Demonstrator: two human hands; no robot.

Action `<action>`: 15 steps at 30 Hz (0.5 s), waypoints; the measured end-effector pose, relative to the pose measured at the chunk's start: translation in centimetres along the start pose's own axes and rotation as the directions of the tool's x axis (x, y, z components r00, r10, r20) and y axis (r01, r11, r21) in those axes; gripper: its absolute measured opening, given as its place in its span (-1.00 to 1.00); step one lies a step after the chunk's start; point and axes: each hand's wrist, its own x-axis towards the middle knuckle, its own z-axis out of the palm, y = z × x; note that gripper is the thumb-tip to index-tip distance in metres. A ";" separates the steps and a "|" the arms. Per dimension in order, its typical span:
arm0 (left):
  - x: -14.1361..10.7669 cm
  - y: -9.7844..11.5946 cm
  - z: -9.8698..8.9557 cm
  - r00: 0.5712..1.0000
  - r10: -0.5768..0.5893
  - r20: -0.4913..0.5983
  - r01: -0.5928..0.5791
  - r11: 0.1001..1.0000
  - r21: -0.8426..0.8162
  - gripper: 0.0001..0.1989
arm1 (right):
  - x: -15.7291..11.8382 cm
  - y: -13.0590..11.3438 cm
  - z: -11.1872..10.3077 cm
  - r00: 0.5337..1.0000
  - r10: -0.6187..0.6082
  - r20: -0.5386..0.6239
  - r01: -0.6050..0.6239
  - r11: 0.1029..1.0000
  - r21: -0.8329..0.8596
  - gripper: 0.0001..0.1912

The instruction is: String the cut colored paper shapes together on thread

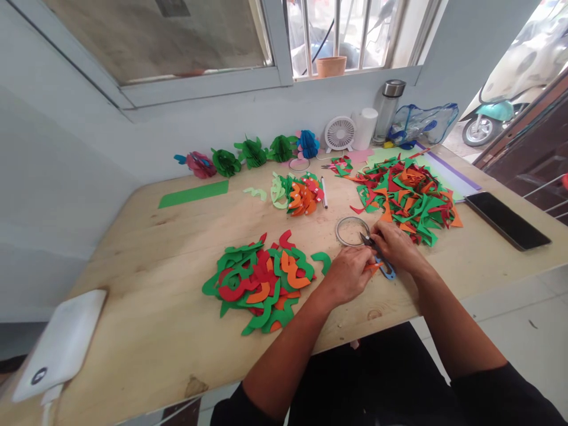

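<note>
My left hand [350, 273] is closed, its fingers pinched on a small piece of orange paper [373, 267] that sticks out at the fingertips. My right hand [397, 244] curls beside it, fingers bent over a pair of scissors [387, 270] with blue-grey handles. The dark blades point up and left past the fingertips, and the hands partly hide the scissors. Just beyond the blades, a clear ring-shaped roll [338, 231] lies on the table. Left of my left hand spreads a pile of green, red and orange wavy paper cutouts [260, 284].
Paper scraps [408, 192] are heaped at right, by a black phone [508, 220]. Clustered cutouts [304, 195] and a white pen [324, 192] lie mid-table. Paper ornaments [254, 152], a small fan [340, 134] and a bottle [386, 115] line the wall. A power bank [64, 343] sits left.
</note>
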 end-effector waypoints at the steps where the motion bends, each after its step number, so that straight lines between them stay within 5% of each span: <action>1: 0.0 0.0 0.0 1.000 0.002 -0.002 -0.002 1.000 0.003 -0.95 | 0.0 0.0 0.0 1.000 0.000 0.005 0.000 1.000 0.002 -0.91; 15: 0.0 0.4 -0.1 1.000 -0.017 -0.006 0.017 1.000 0.014 -0.95 | -0.1 -0.7 -0.9 1.000 -0.009 0.022 0.007 0.997 0.079 -0.86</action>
